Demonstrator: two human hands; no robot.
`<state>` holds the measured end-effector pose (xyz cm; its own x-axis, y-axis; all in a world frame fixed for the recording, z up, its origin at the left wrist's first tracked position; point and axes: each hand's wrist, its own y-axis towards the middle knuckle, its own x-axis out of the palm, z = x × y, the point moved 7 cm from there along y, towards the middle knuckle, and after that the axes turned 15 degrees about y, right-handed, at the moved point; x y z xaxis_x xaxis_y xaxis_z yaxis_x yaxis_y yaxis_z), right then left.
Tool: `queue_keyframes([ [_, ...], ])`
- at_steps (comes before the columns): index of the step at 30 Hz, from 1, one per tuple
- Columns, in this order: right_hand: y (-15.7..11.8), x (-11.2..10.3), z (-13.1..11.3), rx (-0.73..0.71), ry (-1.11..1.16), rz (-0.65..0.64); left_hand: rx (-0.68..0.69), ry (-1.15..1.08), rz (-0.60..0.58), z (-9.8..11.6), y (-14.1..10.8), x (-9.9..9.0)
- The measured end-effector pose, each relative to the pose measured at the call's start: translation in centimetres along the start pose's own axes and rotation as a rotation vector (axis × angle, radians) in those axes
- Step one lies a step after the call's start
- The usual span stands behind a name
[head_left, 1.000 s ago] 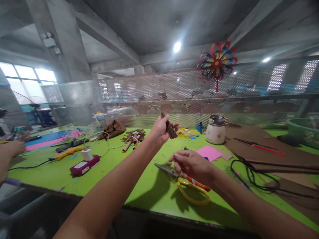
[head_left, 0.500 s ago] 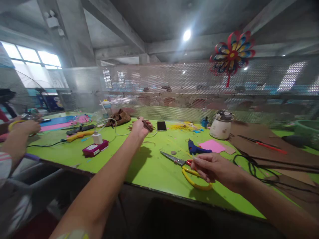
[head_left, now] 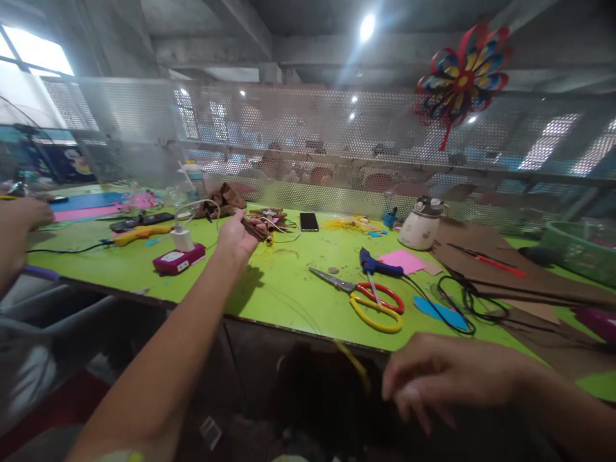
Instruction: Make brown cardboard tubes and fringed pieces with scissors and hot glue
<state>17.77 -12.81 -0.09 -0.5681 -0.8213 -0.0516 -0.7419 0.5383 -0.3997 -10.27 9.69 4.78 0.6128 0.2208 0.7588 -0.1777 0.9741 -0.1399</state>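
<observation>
My left hand (head_left: 237,236) is wrapped round a brown bundle (head_left: 257,228) above the green table (head_left: 283,282). Past the table's front edge, my right hand (head_left: 428,378) hangs with bent, loosely parted fingers and nothing visible in it. A yellow strip (head_left: 353,362), blurred, is in the air to its left. Scissors with red and yellow handles (head_left: 359,295) lie on the table, blades pointing left. Just behind them rests a blue glue gun (head_left: 380,264). More brown pieces (head_left: 279,220) lie behind my left hand.
A black phone (head_left: 308,222), a white flask (head_left: 420,224), a purple power socket (head_left: 179,260) and a yellow glue gun (head_left: 142,235) are on the table. Brown sheets (head_left: 486,263) lie right. Another person's hand (head_left: 29,213) is far left.
My right hand has left the scissors and moved down past the table edge, its fingers looser. My left hand has shifted left with the brown bundle. The view has tilted downward.
</observation>
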Motion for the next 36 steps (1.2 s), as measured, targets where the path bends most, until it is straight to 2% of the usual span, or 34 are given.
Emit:
queue_keyframes([
  [2, -0.5, 0.1, -0.6, 0.022, -0.167, -0.018, 0.009, 0.052, -0.014, 0.1, -0.6, 0.1],
  [5, -0.8, -2.3, -2.7, -0.077, -0.275, 0.154, 0.018, 0.117, -0.038, 0.2, -1.5, 0.9],
  [8, -0.3, -5.2, -5.0, -0.242, -0.189, 0.29, 0.03, 0.167, -0.069, 0.3, -2.3, 2.2],
  [11, 1.0, -7.2, -6.2, -0.333, -0.162, 0.374, 0.041, 0.252, -0.127, 0.1, -3.3, 3.7],
  [15, 3.2, -7.4, -7.2, -0.395, -0.187, 0.377, 0.058, 0.383, -0.23, -0.7, -4.5, 5.4],
  [18, 4.5, -7.7, -8.3, -0.464, -0.17, 0.463, 0.045, 0.433, -0.302, -1.7, -5.2, 6.5],
  [22, 5.6, -8.8, -10.1, -0.616, -0.037, 0.599, -0.014, 0.537, -0.448, -3.7, -6.8, 8.2],
  [24, 6.0, -9.6, -10.6, -0.685, 0.081, 0.638, -0.041, 0.635, -0.558, -5.0, -7.8, 8.9],
  [26, 6.5, -10.3, -10.6, -0.715, 0.225, 0.619, -0.079, 0.743, -0.674, -6.5, -9.0, 9.3],
  [30, 7.8, -10.6, -9.4, -0.696, 0.449, 0.432, -0.127, 0.939, -0.835, -9.3, -10.5, 8.9],
  [33, 8.1, -10.8, -8.6, -0.708, 0.539, 0.327, -0.051, 1.115, -0.854, -10.5, -10.8, 8.3],
  [36, 8.4, -11.3, -7.9, -0.728, 0.584, 0.266, 0.125, 1.209, -0.885, -11.2, -11.1, 8.6],
])
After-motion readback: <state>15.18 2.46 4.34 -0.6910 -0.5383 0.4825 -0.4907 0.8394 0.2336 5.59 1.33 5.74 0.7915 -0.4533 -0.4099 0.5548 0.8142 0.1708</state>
